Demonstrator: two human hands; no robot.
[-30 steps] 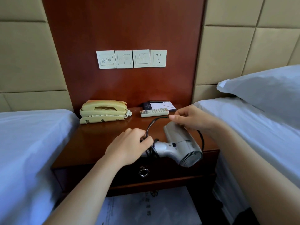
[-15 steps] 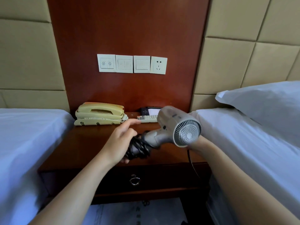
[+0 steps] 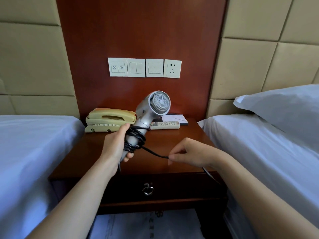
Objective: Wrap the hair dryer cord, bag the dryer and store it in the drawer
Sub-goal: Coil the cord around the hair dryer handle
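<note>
A silver hair dryer is held upright above the wooden nightstand, its rear grille facing me. My left hand grips its handle, where several loops of black cord are wound. A loose stretch of cord runs right to my right hand, which pinches it between thumb and fingers; the rest trails off behind my right wrist. The drawer with a metal ring pull sits shut under the tabletop. No bag is in view.
A yellowed telephone, a white remote and a notepad lie at the nightstand's back. Switches and a wall socket are above. Beds with white sheets flank both sides; a pillow is on the right. Printed white material lies below the drawer.
The dryer rose from lying on the nightstand to upright in my left hand. My right hand left the dryer body and now pulls the cord out to the right.
</note>
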